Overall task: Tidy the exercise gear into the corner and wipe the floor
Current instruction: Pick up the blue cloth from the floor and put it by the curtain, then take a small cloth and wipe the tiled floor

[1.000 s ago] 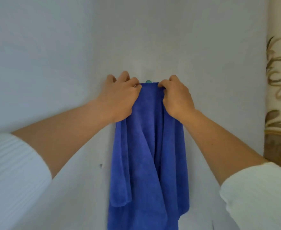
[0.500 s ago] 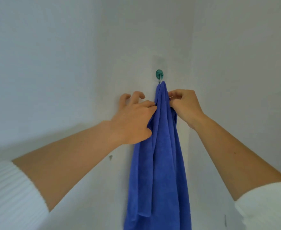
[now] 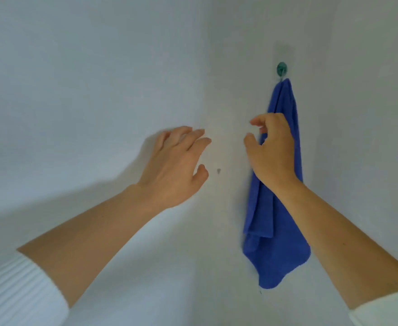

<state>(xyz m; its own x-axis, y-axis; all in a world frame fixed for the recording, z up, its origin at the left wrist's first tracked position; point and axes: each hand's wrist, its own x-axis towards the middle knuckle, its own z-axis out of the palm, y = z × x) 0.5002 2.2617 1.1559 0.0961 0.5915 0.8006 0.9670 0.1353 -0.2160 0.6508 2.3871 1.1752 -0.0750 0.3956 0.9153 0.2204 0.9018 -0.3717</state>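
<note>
A blue cloth (image 3: 275, 231) hangs by its top from a small green hook (image 3: 281, 68) on the white wall. My right hand (image 3: 272, 151) is in front of the cloth's upper part, fingers loosely curled and holding nothing. Left of the cloth, my left hand (image 3: 177, 165) hovers with fingers spread and relaxed, apart from the cloth. Both forearms are bare, with white sleeves at the frame's bottom corners.
White walls meet in a corner (image 3: 205, 90) left of the hook. A small dark mark (image 3: 218, 170) sits on the wall between my hands. No floor or exercise gear is in view.
Both hands have let go of the cloth and pulled back from it. The cloth now hangs free on the hook. The view has swung left, so the cloth sits further right.
</note>
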